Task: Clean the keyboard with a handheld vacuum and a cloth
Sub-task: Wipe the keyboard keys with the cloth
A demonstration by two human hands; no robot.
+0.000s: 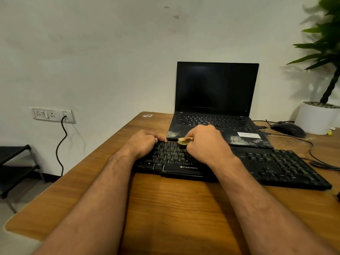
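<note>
A wooden surface (176,205) with a rounded near-left corner and streaked brown grain fills the lower half of the frame, set against a plain, slightly smudged white wall (110,52). At the left edge a white socket plate (52,115) is fixed to the wall, with a black cord (61,144) hanging from it in loose curves, and a dark metal rack (16,166) stands below. A black Zebronics keyboard (276,166) lies across the middle of the frame, matte plastic with low square keys. The left hand (142,143) is curled over the keyboard's upper-left corner, gripping its edge. The right hand (206,142) pinches a small, crumpled tan cloth (184,140) against the top key rows. Just behind, an open black laptop (217,89) with a dark screen shows pale dusty patches on its palm rest. At the right sit a black mouse (288,129) and a white round pot (316,118) holding a green plant (327,43).
</note>
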